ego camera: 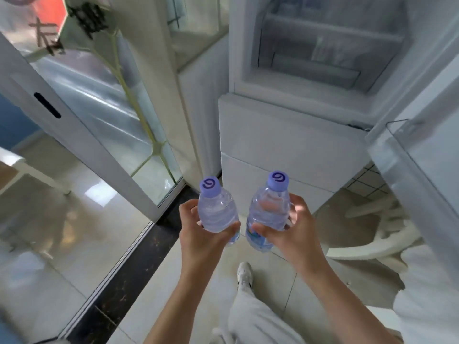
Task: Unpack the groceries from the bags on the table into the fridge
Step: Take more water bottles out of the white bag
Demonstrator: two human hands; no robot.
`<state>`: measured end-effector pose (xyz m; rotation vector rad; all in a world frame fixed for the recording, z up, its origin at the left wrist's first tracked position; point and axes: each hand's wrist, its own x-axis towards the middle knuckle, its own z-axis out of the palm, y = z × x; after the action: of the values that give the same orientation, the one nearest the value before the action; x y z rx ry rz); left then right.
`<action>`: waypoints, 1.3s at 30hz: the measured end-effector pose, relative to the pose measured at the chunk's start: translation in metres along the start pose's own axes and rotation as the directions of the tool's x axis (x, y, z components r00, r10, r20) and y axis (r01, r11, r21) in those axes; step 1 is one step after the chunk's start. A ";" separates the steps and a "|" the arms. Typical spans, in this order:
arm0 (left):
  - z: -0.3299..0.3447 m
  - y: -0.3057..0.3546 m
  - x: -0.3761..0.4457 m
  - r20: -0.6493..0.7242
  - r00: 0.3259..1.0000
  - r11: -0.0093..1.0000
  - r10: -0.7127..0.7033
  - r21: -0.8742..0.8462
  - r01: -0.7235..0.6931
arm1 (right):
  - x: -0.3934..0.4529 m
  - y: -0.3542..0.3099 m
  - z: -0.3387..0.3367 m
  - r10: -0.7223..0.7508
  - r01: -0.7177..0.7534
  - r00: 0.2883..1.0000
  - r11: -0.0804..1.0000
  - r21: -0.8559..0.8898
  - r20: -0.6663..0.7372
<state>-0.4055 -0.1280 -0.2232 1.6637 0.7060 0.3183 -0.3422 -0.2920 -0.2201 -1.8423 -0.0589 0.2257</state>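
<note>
Two small clear water bottles with lilac caps are held up side by side in front of the fridge, close together but not touching, both upright with a slight lean. The left bottle [215, 211] sits in the left hand [200, 232], whose fingers curl round its far side while the thumb presses across the lower front. The right bottle [269, 214], showing a blue label near its base, is gripped by the right hand [289, 228] in the same way, thumb across the front and fingers wrapped behind. Both forearms are bare and reach forward from the bottom of the view. Just beyond the bottles stands the white fridge [285, 142], its lower drawers closed and its upper compartment open, with pale shelves and a clear drawer inside, blurred. The open fridge door [419, 155] hangs at the right, with a clear door bin on its inner side. To the left is a glass sliding door [99, 115] in a white frame on a dark floor track. Below, a white sneaker [244, 274] and a light grey trouser leg stand on the pale tiled floor [154, 289]. A white plastic chair [372, 234] sits low at the right beneath the fridge door.
</note>
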 end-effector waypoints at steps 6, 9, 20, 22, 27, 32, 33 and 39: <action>0.056 0.050 0.084 0.064 0.993 0.994 0.099 -0.050 -0.096 | 0.087 -0.031 -0.025 -0.041 0.046 0.992 0.998 0.042 -0.116; 0.080 0.081 0.123 0.111 0.981 0.985 0.158 -0.091 -0.149 | 0.128 -0.050 -0.037 -0.095 0.101 0.979 0.995 0.023 -0.180; 0.158 0.196 0.233 0.243 0.893 0.907 0.380 -0.287 -0.308 | 0.259 -0.126 -0.090 -0.219 0.254 0.882 0.967 0.029 -0.418; 0.173 0.216 0.253 0.261 0.878 0.899 0.400 -0.299 -0.320 | 0.277 -0.139 -0.098 -0.225 0.279 0.852 0.959 0.045 -0.473; 0.204 0.264 0.301 0.322 0.799 0.848 0.508 -0.353 -0.396 | 0.322 -0.172 -0.119 -0.268 0.347 0.771 0.938 0.027 -0.578; 0.233 0.301 0.343 0.372 0.717 0.797 0.589 -0.415 -0.439 | 0.364 -0.197 -0.136 -0.267 0.376 0.697 0.926 0.022 -0.665; 0.241 0.310 0.350 0.382 0.706 0.791 0.596 -0.431 -0.434 | 0.373 -0.201 -0.138 -0.264 0.380 0.684 0.925 0.023 -0.680; 0.294 0.348 0.386 0.444 0.663 0.793 0.603 -0.427 -0.435 | 0.430 -0.220 -0.153 -0.243 0.381 0.636 0.924 0.024 -0.732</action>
<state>0.1558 -0.1524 -0.0219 1.5356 -0.2884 0.2955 0.1238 -0.3080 -0.0228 -1.5895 0.1864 -0.7394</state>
